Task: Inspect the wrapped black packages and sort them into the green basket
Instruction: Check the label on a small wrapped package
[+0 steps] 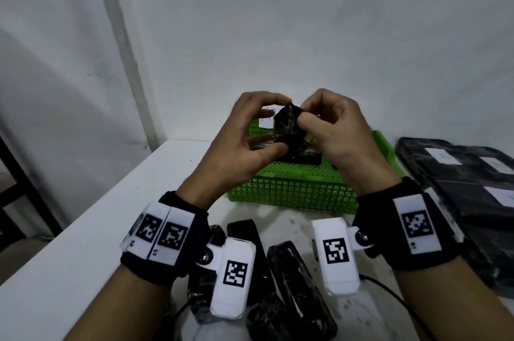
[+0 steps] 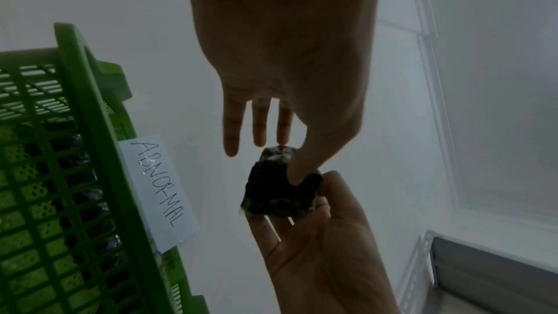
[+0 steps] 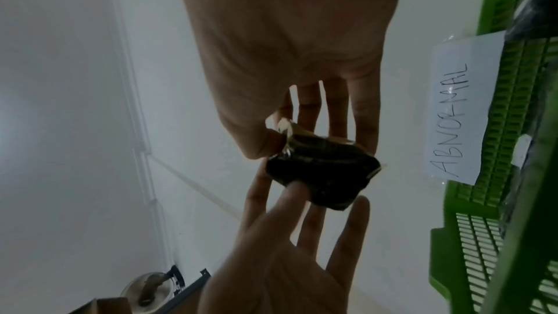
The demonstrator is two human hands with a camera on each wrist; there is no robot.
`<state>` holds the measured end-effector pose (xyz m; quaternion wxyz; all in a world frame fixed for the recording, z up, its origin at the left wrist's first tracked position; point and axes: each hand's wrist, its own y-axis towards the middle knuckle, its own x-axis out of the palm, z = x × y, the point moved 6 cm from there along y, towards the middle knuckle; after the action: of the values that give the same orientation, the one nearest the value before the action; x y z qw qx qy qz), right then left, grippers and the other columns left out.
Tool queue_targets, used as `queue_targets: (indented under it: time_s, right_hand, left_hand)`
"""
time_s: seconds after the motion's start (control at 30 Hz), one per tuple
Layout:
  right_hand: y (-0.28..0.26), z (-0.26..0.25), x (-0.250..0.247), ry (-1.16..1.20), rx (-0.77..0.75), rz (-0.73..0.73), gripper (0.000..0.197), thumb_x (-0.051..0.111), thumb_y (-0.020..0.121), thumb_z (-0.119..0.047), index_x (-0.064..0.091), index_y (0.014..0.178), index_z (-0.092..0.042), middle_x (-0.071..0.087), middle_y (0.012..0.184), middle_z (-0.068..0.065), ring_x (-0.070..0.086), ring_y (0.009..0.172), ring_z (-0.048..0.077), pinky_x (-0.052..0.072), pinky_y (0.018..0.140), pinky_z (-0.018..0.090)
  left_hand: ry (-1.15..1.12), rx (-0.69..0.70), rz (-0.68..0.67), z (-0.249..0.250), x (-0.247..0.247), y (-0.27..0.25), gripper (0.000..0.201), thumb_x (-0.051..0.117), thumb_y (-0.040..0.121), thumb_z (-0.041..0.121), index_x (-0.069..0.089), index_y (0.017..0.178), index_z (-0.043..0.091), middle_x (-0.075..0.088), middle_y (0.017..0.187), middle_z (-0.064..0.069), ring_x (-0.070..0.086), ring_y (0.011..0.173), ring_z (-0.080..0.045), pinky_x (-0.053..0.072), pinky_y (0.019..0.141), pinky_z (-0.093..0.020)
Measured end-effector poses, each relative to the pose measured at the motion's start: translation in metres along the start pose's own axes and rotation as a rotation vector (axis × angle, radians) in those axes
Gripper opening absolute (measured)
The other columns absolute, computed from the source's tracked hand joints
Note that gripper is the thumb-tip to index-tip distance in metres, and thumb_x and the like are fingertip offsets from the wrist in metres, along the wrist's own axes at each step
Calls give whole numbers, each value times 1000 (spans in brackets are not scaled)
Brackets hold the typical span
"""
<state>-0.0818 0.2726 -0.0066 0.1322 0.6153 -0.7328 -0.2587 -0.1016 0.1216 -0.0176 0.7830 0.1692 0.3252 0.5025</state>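
Above the green basket [image 1: 292, 193], both hands pinch one wrapped black package [image 1: 288, 126]. Left hand [image 1: 247, 143] grasps it between thumb and fingers; right hand [image 1: 336, 134] pinches its top corner.

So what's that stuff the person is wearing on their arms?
Each bare hand, left hand and right hand, has a black wrist band behind it. White tags with black square codes sit on the bands. A white boxy gadget with the same kind of code hangs from each wrist. No sleeves or gloves.
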Motion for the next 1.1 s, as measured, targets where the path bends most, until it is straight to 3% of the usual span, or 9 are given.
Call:
queue_targets:
  time_s: [0.2, 0.4, 0.5, 0.6, 0.73, 0.83, 0.93, 1.03, 1.1]
  right_hand:
    - [1, 0, -2, -30, -47, -43, 13, 69, 81, -9, 63, 84, -21, 66, 82, -5, 63, 76, 9, 50, 70, 28]
    - [0, 14, 1, 158, 241, -181, 20, 63, 98, -34, 66, 117, -28, 70, 122, -3, 71, 108, 17, 61, 88, 44]
    - [0, 14, 1, 210, 268, -141, 23, 61, 99, -23, 65, 122, -21, 71, 119, 5, 73, 97, 19, 63, 77, 39]
    - [3, 14, -2, 233, 193, -89, 49, 67, 89, 3, 59, 131, -20, 68, 118, 7, 72, 97, 18, 62, 77, 35]
    - [3, 11, -3, 150, 82, -43, 43, 66, 83, 11, 69, 110, -22, 69, 107, 0, 73, 89, 15, 63, 80, 39]
    - [2, 9, -3, 31, -1, 8, 24, 69, 80, 1, 68, 90, -21, 70, 88, -3, 69, 73, 11, 59, 65, 29]
    - [0, 7, 0, -61, -53, 3, 14, 69, 71, -13, 67, 81, -23, 71, 78, -5, 70, 72, 13, 61, 67, 32]
    - [-1, 5, 4, -20, -100, -77, 20, 66, 75, -6, 67, 90, -20, 72, 91, -1, 72, 90, 12, 60, 77, 32]
    - [-1, 4, 7, 88, -84, -228, 34, 65, 79, -5, 66, 111, -19, 70, 111, -1, 69, 106, 13, 58, 88, 33]
  left_hand:
    - [60, 10, 48, 1, -5, -1, 43, 76, 83, 19, 56, 118, 34, 52, 130, 5, 63, 103, -9, 58, 84, -27]
    - [107, 120, 68, 7, -5, -1, 48, 76, 79, 3, 54, 118, 23, 47, 129, -3, 62, 105, -17, 58, 88, -36]
    - [100, 111, 30, 5, -2, -1, 44, 74, 80, -1, 57, 115, 20, 45, 132, -3, 61, 104, -16, 55, 90, -28]
    - [-33, 54, 4, 1, -1, -2, 34, 70, 84, 8, 59, 114, 20, 45, 137, -5, 61, 109, -12, 51, 94, -25]
    - [-77, -94, 104, -9, -5, -2, 47, 69, 84, 27, 51, 128, 23, 55, 131, -1, 65, 102, -9, 58, 90, -36]
    - [-102, -111, 68, -8, -4, -3, 48, 70, 85, 22, 53, 129, 20, 61, 117, 2, 68, 91, -10, 60, 86, -39]
    - [-59, -139, 29, -9, -2, -3, 40, 71, 85, 24, 60, 124, 21, 64, 117, 6, 71, 92, -12, 61, 85, -39]
    - [-79, -186, 26, -12, -4, -2, 41, 73, 88, 20, 58, 126, 18, 63, 120, 1, 73, 94, -20, 61, 84, -36]
    - [-174, -215, 27, -14, -5, -2, 41, 70, 91, 15, 56, 129, 11, 66, 121, -12, 73, 99, -27, 60, 85, -34]
